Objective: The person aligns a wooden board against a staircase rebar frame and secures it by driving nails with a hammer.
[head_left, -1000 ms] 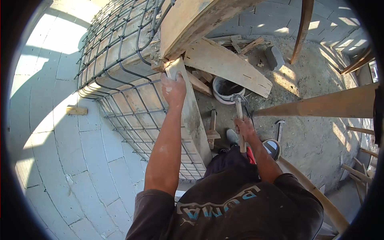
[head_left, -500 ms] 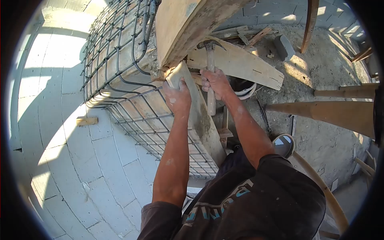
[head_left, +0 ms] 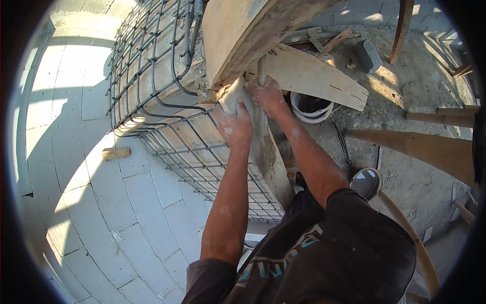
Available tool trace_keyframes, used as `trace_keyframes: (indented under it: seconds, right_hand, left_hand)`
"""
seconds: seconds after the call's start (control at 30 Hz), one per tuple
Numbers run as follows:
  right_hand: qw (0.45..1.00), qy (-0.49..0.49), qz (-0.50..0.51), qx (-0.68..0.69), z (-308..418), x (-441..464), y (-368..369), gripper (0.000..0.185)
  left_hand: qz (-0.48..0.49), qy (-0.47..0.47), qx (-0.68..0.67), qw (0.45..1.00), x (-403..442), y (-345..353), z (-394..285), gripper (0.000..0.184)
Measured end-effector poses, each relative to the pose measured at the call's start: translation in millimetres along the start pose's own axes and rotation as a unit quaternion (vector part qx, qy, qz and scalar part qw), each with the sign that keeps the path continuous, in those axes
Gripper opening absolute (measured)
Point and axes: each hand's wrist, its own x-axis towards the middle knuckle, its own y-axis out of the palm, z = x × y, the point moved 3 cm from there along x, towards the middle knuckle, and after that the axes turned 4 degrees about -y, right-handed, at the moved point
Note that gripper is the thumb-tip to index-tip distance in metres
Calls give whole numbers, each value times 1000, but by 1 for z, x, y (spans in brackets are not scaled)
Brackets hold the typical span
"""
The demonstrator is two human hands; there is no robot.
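My left hand [head_left: 235, 125] is closed around the upper end of a long wooden board [head_left: 234, 97], with the thumb on its near side. This board slopes down along a rebar mesh [head_left: 202, 148]. Closed round a hammer [head_left: 261, 68], my right hand [head_left: 269, 99] is just to the right of the left one. Part of the wooden handle shows above the fist; the hammer's head is hidden behind the overhanging curved plywood panel [head_left: 230, 38]. Splintered wood shows where the board meets the panel's lower corner.
A bent rebar cage [head_left: 147, 66] stands at the left above a white block wall [head_left: 116, 202]. On the floor to the right are a white bucket [head_left: 316, 117], a curved plywood offcut [head_left: 316, 76] and a grey block [head_left: 368, 57]. Wooden props [head_left: 425, 147] cross the right side.
My right hand has moved left and slightly up, beside the left hand. The hammer's head, visible before, is now behind the panel. The left hand keeps its hold on the board.
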Motion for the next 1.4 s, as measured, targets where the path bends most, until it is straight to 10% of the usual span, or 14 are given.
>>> trace_keyframes:
  seconds: [0.53, 0.83, 1.03, 1.4]
  right_hand:
    - [979, 104, 45, 170, -4, -77, -11, 22]
    - [979, 105, -9, 177, -7, -95, -24, 18]
    - [983, 82, 16, 161, 7, -94, -34, 16]
    - [971, 58, 51, 226, 25, -92, -20, 17]
  left_hand:
    - [-32, -54, -6, 998, -7, -10, -14, 47]
    - [-77, 75, -197, 974, -20, -8, -5, 46]
    - [-118, 256, -94, 955, -19, -7, 4, 52]
    - [-61, 219, -135, 964, -21, -9, 0, 19]
